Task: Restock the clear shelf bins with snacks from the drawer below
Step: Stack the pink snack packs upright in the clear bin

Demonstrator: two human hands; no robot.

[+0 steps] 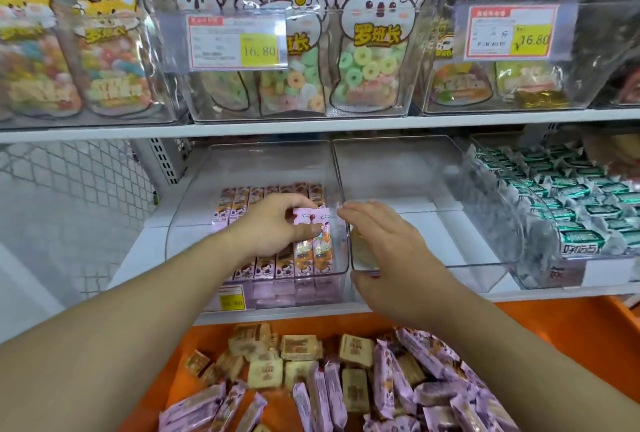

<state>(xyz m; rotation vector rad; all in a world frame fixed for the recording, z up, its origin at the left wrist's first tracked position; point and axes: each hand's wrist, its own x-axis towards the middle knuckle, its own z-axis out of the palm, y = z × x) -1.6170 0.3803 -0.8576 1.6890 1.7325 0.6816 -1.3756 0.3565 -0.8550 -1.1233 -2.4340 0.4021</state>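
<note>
The landmark is the clear bin [194,224] on the lower shelf [138,258], the one with rows of pink snack bars [277,267] standing side by side in it.

The left hand [273,227] reaches into this clear bin from the front. Its fingers [298,201] and thumb are curled around one pink snack bar [313,220], pinching it from both sides. That bar sits on top of the rows, near the right wall of the clear bin, and it touches the bars under it.

The right hand [388,248] is just to the right of the clear bin, over the front of the next bin [450,265]. Its fingers [360,212] are stretched out and loose, and they hold nothing. The fingertips are right at the wall between the two bins, close to the held bar but not on it. A pale round thing shows under this hand, too hidden to tell what it is.

Below the clear bin is an orange drawer [568,331], pulled out. Loose purple snack bars [318,397] and tan square snacks [298,347] lie in a heap in it.

Far right of the clear bin, another bin holds green and white candies [568,203]. Above the clear bin, bags of ring gummies [370,61] stand behind a yellow price tag [239,42].
</note>
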